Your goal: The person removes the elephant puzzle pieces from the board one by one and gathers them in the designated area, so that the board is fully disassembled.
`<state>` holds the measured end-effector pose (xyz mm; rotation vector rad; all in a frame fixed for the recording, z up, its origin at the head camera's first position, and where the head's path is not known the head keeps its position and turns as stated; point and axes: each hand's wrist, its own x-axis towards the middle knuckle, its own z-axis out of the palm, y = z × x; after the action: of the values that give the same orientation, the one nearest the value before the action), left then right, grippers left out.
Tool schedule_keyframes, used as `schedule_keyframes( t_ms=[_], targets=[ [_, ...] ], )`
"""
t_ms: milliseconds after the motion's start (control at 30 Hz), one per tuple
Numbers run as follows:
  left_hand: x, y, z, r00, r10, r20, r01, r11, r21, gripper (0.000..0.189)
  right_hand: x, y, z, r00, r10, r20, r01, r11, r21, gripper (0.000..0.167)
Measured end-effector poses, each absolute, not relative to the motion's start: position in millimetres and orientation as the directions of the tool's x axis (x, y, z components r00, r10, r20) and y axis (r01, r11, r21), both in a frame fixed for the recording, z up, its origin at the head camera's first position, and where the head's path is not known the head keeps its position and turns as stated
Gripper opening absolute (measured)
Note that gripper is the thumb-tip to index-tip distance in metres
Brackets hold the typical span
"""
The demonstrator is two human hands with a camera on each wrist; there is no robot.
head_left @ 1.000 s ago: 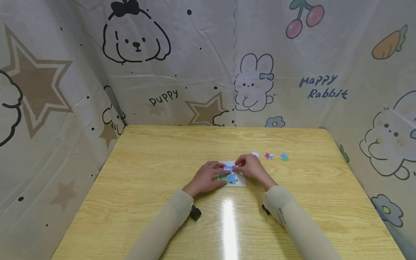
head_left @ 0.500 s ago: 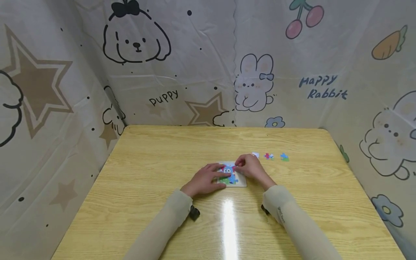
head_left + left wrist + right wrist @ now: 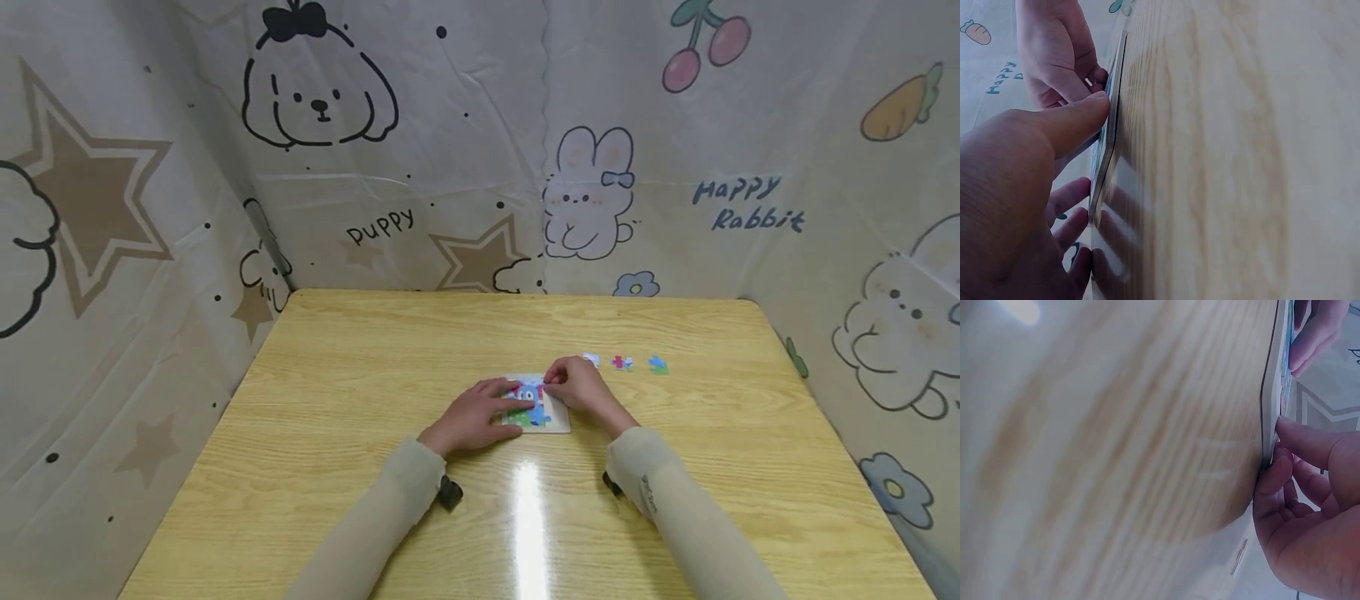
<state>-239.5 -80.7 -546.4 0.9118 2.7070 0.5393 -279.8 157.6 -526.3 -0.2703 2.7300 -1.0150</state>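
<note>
A small jigsaw puzzle board (image 3: 557,423) lies on the table, with a blue cartoon figure (image 3: 536,414) and green ground partly assembled on it. Its right strip is bare and pale. My left hand (image 3: 472,417) rests over the board's left side, fingers stretched across the picture and thumb at the near edge. At the upper right corner, my right hand (image 3: 585,390) has thumb and index finger drawn together at a puzzle piece mostly hidden by the fingertips. In the right wrist view the thumb (image 3: 1307,440) touches the board's top by its edge.
Beyond my right hand lie loose pieces: a pale one (image 3: 592,359) partly behind the hand, a red and white one (image 3: 622,362), and a blue and green one (image 3: 658,365). A patterned cloth (image 3: 420,167) hangs behind and beside the wooden table (image 3: 345,350).
The left hand has eased slightly left, showing more of the blue figure's face. The right hand stays at the board's upper right corner. The head view has shifted slightly.
</note>
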Motion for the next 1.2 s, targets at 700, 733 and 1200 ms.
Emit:
schedule_keyframes(
  t_ms=[700,733,1200],
  targets=[
    [-237,-79,-546,-0.782,0.615,-0.105,0.527,0.741,0.415,0.052,-282,164,-525,-0.949,-0.276,-0.152,-0.106,0.733,-0.672,0.006],
    [-237,-79,-546,-0.781,0.616,-0.106,0.528,0.741,0.416,0.052,-282,164,-525,-0.949,-0.276,-0.153,-0.104,0.731,-0.674,0.006],
    [-240,-80,-548,-0.780,0.616,-0.115,0.524,0.742,0.418,0.053,-284,170,-524,-0.949,-0.273,-0.159,-0.084,0.703,-0.706,0.008]
  ],
)
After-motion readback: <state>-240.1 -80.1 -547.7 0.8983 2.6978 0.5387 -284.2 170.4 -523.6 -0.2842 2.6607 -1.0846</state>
